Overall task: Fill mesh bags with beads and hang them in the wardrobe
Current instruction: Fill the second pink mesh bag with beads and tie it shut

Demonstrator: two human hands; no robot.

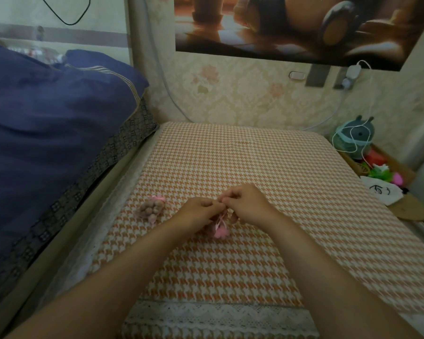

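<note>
Orange-and-white houndstooth cloth [230, 155], lace-edged, is spread as the working surface, with blue bedding [47, 118] seen at 9 o'clock. Near the cloth's middle a pink mesh bag [220, 230] is pinched at its ribboned top by the curled fingers of the left hand [198, 211] and the right hand [249, 204], whose fingertips are pressed together above it. A bead-filled mesh bag [151, 209], tied with a pink bow, is laid at 9 o'clock of the hands, apart from them.

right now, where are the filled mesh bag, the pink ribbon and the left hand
filled mesh bag [150, 209]: head view, on its beaded middle
pink ribbon [220, 231]: head view, on its lower end
left hand [198, 211]: head view, on its back
</note>
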